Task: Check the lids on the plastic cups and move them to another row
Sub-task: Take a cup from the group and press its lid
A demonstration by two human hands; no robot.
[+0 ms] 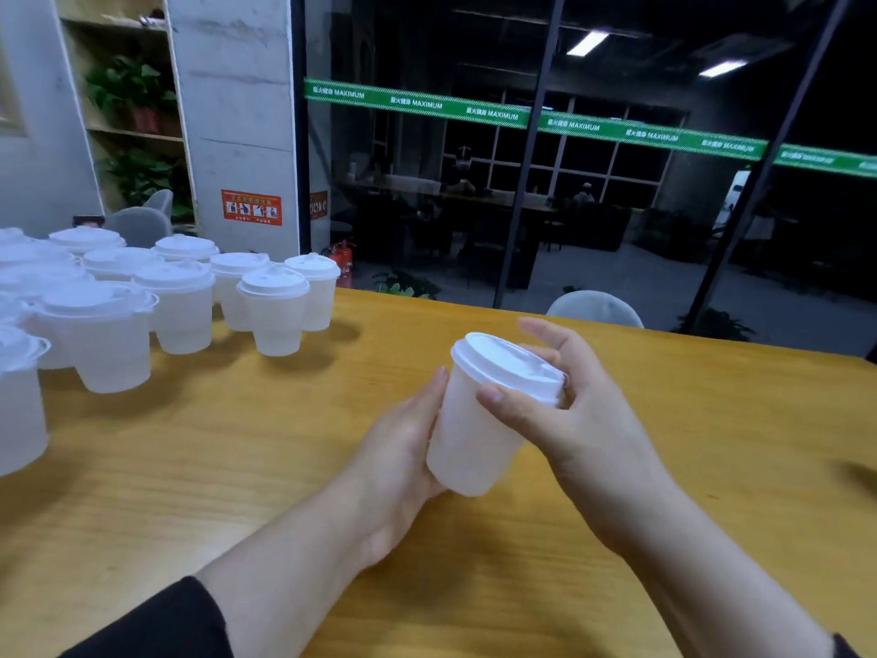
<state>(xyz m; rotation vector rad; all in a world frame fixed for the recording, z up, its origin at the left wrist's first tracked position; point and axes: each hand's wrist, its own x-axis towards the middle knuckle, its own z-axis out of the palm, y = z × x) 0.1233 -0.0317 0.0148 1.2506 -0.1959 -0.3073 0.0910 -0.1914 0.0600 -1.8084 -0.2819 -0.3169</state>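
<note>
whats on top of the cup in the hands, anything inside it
A white lid sits on the held cup, with the right hand at its rim. The frosted wall shows no contents; the lid hides the inside.

Left hand (403,448), right hand (569,420) grip tilted lidded cup (474,444) above table (237,467).

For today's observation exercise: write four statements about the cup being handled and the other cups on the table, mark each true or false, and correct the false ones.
1. Both hands hold one cup. True: the left hand grips its body, the right hand its lid.
2. The held cup stands upright on the table. False: it is tilted and lifted.
3. The other cups are grouped at the left. True.
4. The other cups have no lids. False: those clearly seen wear white lids.
</note>
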